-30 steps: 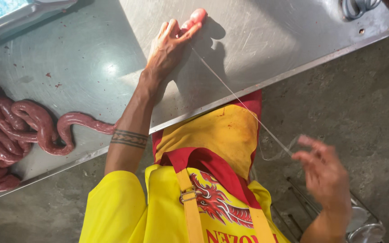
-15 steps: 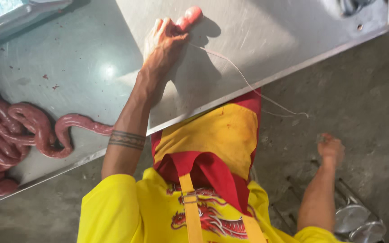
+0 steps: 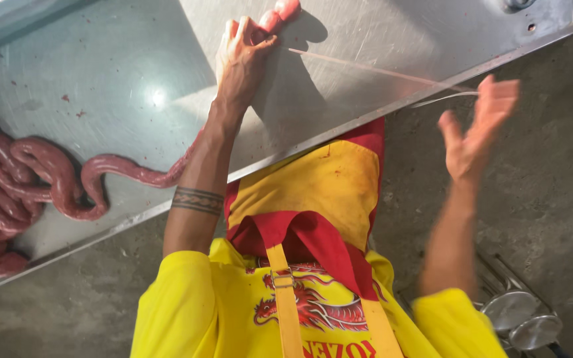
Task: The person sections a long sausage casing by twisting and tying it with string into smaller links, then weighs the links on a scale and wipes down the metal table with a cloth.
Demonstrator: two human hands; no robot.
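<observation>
Right hand [image 3: 479, 129] risen, fingers spread beside string [image 3: 379, 70] | left hand [image 3: 243, 56] pinching sausage [image 3: 280, 13] | table edge [image 3: 366, 119] between.

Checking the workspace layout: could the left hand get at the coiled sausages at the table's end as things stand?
Probably yes. The left hand pinches the sausage end, and the coiled sausages lie on bare steel table with nothing between, but it would first have to let go.

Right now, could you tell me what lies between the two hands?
A thin pale string, seen in the head view, runs from the left hand on the sausage end towards the right hand.
</observation>
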